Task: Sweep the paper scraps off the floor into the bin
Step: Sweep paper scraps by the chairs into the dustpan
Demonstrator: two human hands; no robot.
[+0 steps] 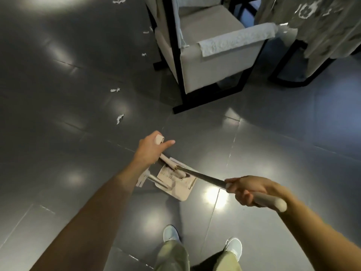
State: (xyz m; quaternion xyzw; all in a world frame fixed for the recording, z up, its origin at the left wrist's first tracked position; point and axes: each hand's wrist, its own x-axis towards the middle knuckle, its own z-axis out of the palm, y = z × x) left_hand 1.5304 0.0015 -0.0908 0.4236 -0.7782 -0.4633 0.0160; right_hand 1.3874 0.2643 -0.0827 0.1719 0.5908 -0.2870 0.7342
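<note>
Head view. The left hand [149, 148] covers most of the dustpan handle [159, 139] it grips, its fingers curled out of sight (one digit alone shows). Where the broom pole [205, 178] meets the dustpan [176, 189], broom head and pan overlap and cannot be told apart. The right hand [248, 189] and the pole's pale end are motion-blurred. The top edge cuts the chair [211, 61], the draped cloth [322, 26] and the farthest paper scraps [119, 0]; the bottom edge cuts both legs [172, 257].

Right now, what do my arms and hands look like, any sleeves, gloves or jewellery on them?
Both are bare. The left forearm and right forearm show no sleeves as far up as the view reaches. The left hand and right hand have no gloves, and no watch, ring or bracelet shows.
</note>
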